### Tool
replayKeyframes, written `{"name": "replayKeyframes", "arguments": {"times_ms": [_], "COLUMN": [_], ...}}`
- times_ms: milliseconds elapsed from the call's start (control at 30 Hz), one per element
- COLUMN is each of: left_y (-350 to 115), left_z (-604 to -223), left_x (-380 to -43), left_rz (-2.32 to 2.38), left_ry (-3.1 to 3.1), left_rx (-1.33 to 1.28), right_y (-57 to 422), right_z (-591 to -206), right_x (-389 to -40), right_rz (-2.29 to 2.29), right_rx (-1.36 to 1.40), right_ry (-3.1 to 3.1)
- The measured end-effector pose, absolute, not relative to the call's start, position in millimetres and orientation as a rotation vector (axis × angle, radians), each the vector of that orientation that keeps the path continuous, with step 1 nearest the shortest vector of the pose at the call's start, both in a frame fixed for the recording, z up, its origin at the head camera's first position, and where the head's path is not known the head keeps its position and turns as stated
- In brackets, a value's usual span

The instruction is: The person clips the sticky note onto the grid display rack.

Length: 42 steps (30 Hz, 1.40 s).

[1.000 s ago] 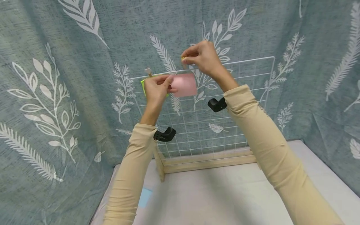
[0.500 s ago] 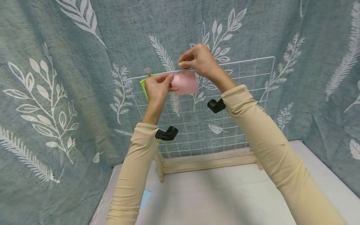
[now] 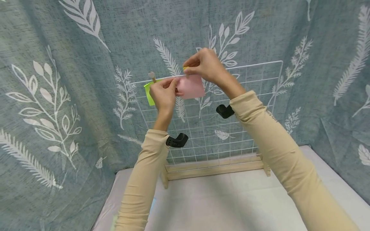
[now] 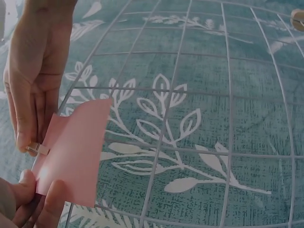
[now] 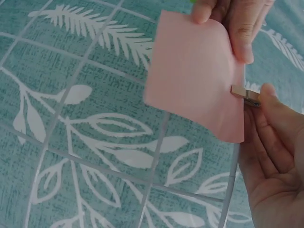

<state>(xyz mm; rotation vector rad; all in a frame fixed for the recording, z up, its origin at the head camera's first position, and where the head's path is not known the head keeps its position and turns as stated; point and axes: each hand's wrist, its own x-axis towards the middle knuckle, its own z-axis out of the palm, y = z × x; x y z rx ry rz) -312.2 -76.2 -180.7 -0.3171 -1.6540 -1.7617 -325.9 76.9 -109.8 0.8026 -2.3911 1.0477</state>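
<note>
A pink paper [image 3: 190,87] hangs against the top wire of the white grid [image 3: 254,84]. My left hand [image 3: 164,94] pinches its left edge between thumb and fingers. With thumb and fingertips my right hand [image 3: 206,65] holds a small wooden clothespin [image 5: 245,95] that has a yellow top piece. In the right wrist view the clothespin's tip overlaps the paper's upper edge. The left wrist view shows the same clothespin [image 4: 38,148] at the edge, just above the left fingers [image 4: 52,202]. Left of the pink paper, a green paper [image 3: 150,94] hangs under another clothespin [image 3: 152,76], partly behind my left hand.
The grid stands in a wooden base [image 3: 214,171] on a white-covered table [image 3: 219,205]. Behind it hangs a blue-green leaf-patterned curtain [image 3: 115,32]. A blue paper [image 3: 153,203] lies on the table, mostly hidden by my left sleeve.
My right hand has come down and slightly left, bringing the clothespin from above the wire onto the pink paper's top edge. The left hand keeps its pinch on the paper.
</note>
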Motion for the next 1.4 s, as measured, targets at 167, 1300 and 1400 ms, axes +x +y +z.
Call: {"name": "replayKeyframes", "arguments": {"times_ms": [167, 1300, 1400], "left_y": [-73.3, -85.1, -86.9], "left_z": [-183.8, -217.9, -221.0], "left_x": [-308.2, -278.3, -277.1], "left_rz": [-1.612, -2.128, -2.125], "left_ry": [-1.662, -1.827, -1.822], "left_rx": [-0.322, -0.408, -0.415], "right_y": [77.9, 111.4, 113.1], "right_z": [-113.5, -166.7, -170.7], "right_x": [-324.4, -285.8, -284.9], "right_rz": [1.039, 1.174, 1.185], "right_rx": [0.827, 0.784, 0.752], "right_ry": [-2.362, -2.152, -2.160]}}
